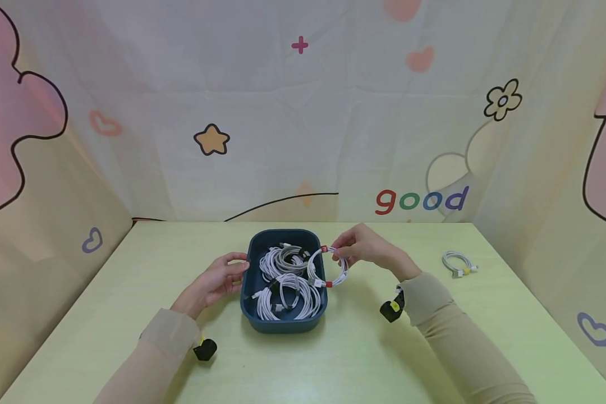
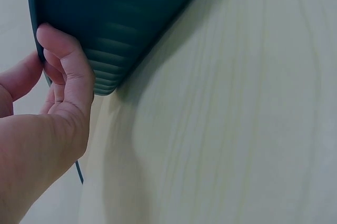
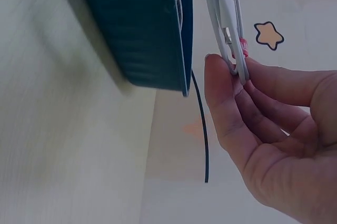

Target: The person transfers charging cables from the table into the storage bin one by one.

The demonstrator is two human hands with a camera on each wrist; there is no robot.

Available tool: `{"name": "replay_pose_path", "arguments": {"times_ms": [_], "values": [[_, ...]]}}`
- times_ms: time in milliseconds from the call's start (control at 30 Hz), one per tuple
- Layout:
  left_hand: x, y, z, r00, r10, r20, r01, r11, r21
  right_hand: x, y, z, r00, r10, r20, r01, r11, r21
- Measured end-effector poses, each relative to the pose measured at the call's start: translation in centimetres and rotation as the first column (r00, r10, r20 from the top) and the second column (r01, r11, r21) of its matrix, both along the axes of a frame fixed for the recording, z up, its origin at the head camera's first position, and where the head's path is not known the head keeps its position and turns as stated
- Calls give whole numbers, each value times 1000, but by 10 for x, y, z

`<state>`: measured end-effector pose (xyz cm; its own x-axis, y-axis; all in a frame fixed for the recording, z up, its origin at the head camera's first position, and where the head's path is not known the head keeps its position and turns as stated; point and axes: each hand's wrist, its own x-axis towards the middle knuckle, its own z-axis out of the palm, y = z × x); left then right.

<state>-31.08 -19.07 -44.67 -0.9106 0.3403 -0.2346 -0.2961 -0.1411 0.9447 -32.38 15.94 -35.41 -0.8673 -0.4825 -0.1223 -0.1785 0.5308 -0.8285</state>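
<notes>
A dark blue plastic bin stands on the table with several coiled white cables inside it. My left hand is at the bin's left side, thumb and fingers pinching its rim, as the left wrist view shows. Between thumb and fingertips, my right hand pinches a white cable coil with red ties. That coil hangs over the bin's right rim, partly above the other cables. From the right wrist camera, the held coil appears upright beside the bin wall, with a connector along it.
A separate grey-white cable coil with a yellow tie lies on the table at the right. Behind the table hangs a printed cloth backdrop, with cloth sides to left and right.
</notes>
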Motion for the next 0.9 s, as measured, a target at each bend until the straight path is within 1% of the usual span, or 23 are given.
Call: {"name": "replay_pose_path", "arguments": {"times_ms": [233,367,433,500,567,667,733,833,900], "values": [[0,0,1,1000,3,2,-3,1000,0,2,-21,-2,999,53,1,-53,998,16],[1,0,1,1000,2,4,-2,1000,-2,4,-31,-9,996,94,-6,-94,995,17],[1,1,1,1000,5,4,-5,1000,-2,6,-37,-11,994,110,-22,-110,994,29],[1,1,1,1000,5,4,-5,1000,-2,9,-40,-12,992,112,-62,-110,993,46],[1,2,0,1000,1,3,-1,1000,1,9,-40,-11,989,90,-118,-85,995,48],[0,2,1,1000,-1,-2,1,1000,4,7,-29,-11,976,13,-215,-5,999,41],[0,2,1,1000,3,-2,-3,1000,2,4,-16,-12,965,-45,-257,53,998,24],[0,1,0,1000,12,0,-12,1000,0,-2,13,-18,945,-132,-299,142,990,14],[0,0,0,1000,10,-1,-10,1000,3,-6,36,-23,920,-197,-338,211,978,3]]}}
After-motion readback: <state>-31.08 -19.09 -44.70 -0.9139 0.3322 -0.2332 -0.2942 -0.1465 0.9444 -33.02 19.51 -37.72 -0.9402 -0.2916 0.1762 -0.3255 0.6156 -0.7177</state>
